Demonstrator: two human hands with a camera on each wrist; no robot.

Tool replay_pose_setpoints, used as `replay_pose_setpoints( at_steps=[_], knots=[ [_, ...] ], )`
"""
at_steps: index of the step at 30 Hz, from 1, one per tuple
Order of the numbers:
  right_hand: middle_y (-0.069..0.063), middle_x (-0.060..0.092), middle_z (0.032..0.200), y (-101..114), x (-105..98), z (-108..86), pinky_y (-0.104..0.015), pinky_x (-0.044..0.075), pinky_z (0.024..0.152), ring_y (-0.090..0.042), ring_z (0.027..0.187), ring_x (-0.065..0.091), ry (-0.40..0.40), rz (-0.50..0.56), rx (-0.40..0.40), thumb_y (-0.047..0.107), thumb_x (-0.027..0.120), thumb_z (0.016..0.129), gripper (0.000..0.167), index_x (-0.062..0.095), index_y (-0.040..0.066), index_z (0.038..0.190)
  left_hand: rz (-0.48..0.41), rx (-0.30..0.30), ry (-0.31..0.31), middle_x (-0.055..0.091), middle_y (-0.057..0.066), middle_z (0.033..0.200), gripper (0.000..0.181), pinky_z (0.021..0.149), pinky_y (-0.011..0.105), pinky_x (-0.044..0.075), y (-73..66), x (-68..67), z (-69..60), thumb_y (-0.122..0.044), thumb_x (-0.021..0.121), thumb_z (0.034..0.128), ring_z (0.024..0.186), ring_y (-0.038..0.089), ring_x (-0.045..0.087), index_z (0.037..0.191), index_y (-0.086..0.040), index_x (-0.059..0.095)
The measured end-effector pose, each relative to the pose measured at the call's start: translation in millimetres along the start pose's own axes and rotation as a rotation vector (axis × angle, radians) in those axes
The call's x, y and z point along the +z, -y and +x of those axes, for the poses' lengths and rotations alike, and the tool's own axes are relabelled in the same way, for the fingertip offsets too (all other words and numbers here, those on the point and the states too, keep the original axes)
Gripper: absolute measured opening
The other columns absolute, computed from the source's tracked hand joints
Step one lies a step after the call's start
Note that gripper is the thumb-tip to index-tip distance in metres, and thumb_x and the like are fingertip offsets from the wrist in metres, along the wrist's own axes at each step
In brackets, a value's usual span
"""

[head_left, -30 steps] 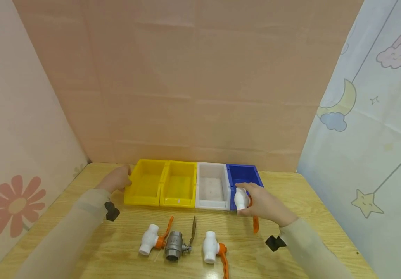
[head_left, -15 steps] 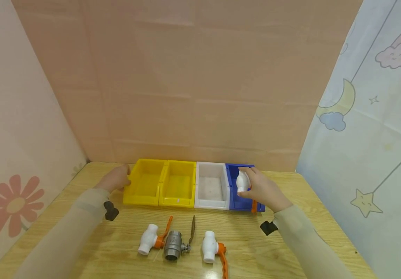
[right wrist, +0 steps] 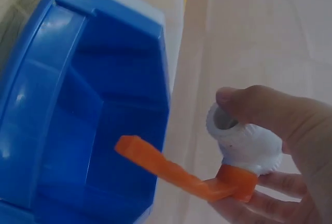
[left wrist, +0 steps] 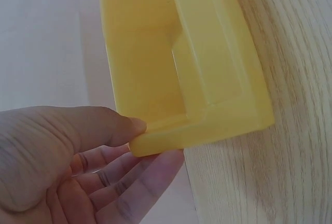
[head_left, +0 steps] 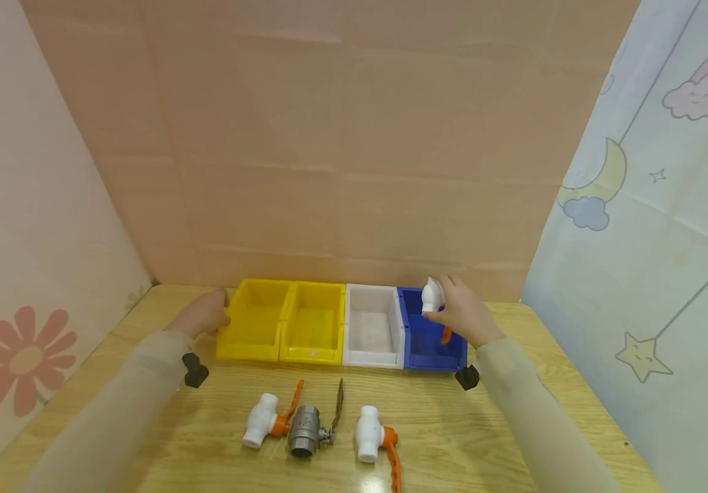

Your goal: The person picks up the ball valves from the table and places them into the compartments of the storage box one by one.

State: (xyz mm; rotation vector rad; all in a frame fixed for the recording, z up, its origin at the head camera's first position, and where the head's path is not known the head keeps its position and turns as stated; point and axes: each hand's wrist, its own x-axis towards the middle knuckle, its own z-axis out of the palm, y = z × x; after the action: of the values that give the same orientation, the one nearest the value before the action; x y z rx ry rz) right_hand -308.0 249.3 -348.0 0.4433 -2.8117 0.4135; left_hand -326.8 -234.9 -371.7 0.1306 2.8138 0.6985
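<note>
The right hand holds a white valve above the rear part of the blue bin, close to the table's back edge; its thumb lies at one open end, with other fingers beside the orange handle. That handle sticks out toward the bin, and I cannot tell whether it touches. The likeliest trouble is the handle catching the blue rim if the valve comes down at this slant, which could twist it from the grip. Letting go too far back could drop it behind the bin. At the row's other end, toward the table's back left corner, the left hand pinches a corner of the outer yellow bin between thumb and fingers; a careless tug there might shift that bin out of line. Another white valve, a metal valve and a third white valve lie on the table, nearer its front edge than the bins.
</note>
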Motion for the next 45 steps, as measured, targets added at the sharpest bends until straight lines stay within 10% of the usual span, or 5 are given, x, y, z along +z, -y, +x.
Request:
replay_pose_setpoints(
  at_steps=[45],
  knots=[
    [-0.018,0.061,0.113,-26,60,38.4,-0.044,0.051,0.08,-0.028,0.096,0.058,0.403,-0.015,0.048,0.021,0.087,0.067,0.075,0.049,-0.001,0.129,-0.004,-0.018,0.02,0.056,0.028,0.111,0.038,0.07,0.035,0.058,0.4,-0.4,2.3,-0.002,0.06,0.0911,0.085,0.027,0.059,0.122,0.012,0.042]
  ],
)
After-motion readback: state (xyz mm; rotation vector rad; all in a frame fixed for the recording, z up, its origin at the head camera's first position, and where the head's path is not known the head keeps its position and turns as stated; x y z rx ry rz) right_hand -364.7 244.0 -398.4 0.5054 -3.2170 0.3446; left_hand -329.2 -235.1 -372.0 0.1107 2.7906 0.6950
